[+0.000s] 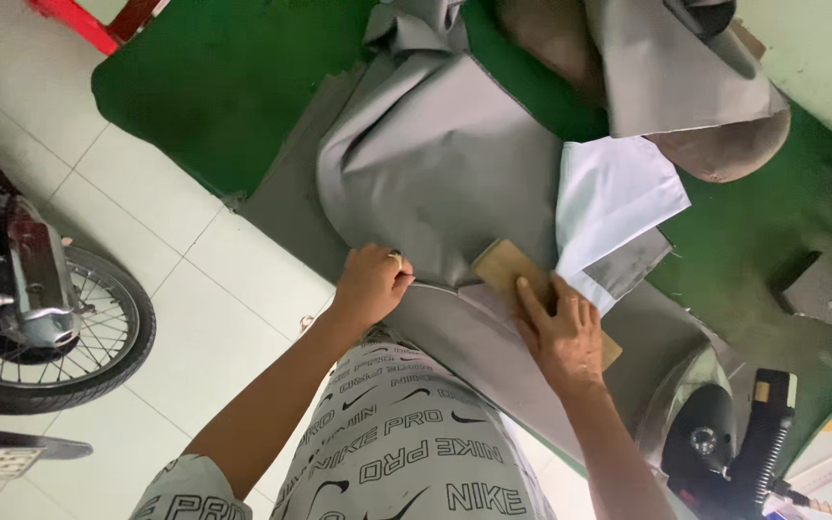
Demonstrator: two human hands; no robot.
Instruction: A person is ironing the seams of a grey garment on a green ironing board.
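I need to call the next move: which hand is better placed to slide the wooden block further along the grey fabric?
Probably the right hand: it already lies flat on the wooden block. The left hand is closed on the edge of the grey fabric, beside the block.

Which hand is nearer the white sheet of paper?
Right. The right hand presses the wooden block just below the white paper; the left hand pinches grey fabric farther away.
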